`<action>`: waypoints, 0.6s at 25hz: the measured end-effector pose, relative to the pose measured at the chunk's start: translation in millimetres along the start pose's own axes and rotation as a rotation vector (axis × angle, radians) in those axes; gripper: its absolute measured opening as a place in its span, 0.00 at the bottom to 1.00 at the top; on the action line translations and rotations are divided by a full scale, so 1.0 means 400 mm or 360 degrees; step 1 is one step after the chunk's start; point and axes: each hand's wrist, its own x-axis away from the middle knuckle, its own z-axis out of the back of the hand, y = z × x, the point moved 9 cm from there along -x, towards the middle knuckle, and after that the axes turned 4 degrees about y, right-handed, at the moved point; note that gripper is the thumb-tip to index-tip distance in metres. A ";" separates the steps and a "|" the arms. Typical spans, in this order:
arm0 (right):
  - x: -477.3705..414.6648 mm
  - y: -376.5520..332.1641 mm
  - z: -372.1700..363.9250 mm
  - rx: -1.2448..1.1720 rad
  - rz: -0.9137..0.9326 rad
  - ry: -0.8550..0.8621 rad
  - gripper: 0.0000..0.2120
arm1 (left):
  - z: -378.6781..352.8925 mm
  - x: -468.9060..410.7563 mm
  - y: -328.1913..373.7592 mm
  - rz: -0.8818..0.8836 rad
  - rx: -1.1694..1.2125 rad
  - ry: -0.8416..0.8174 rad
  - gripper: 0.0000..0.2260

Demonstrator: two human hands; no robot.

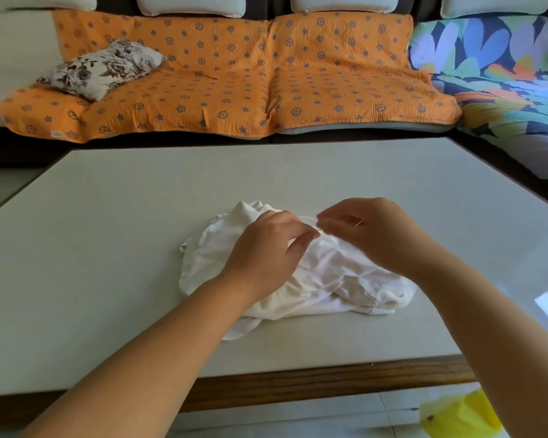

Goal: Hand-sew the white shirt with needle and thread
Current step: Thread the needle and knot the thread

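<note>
Two hands meet over the crumpled white cotton shirt (323, 279), which lies mid-way on the pale grey surface (124, 222). The left hand (266, 248) has its fingers pinching a fold. The right hand (374, 235) has its fingers closed, seemingly on the thin metal needle (358, 223). A stitch looks underway; next comes drawing the thread through gently.

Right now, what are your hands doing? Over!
Left hand pinches white shirt. Right hand close beside, grip unclear. Shirt bunched on table. Nothing blocking.

Single head cam, wide-angle, riding on wearer's head, looking fwd + down across table (108, 216). Forearms showing at bottom edge; left hand (263, 248) and right hand (370, 235) sitting close to lens, approx mid-frame. Sofa (234, 74) running along top of frame, facing cam; edges bowing w/ lens.
</note>
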 end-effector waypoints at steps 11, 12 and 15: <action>0.038 0.020 -0.057 -0.0911 -0.0468 -0.0296 0.10 | 0.039 0.054 -0.063 0.0688 0.0753 -0.0176 0.11; 0.041 0.014 -0.065 -0.0974 -0.0461 -0.0291 0.08 | 0.040 0.055 -0.061 0.0687 0.0759 -0.0179 0.11; 0.045 0.004 -0.084 -0.1179 -0.0481 -0.0201 0.08 | 0.038 0.058 -0.059 0.0707 0.0777 -0.0187 0.10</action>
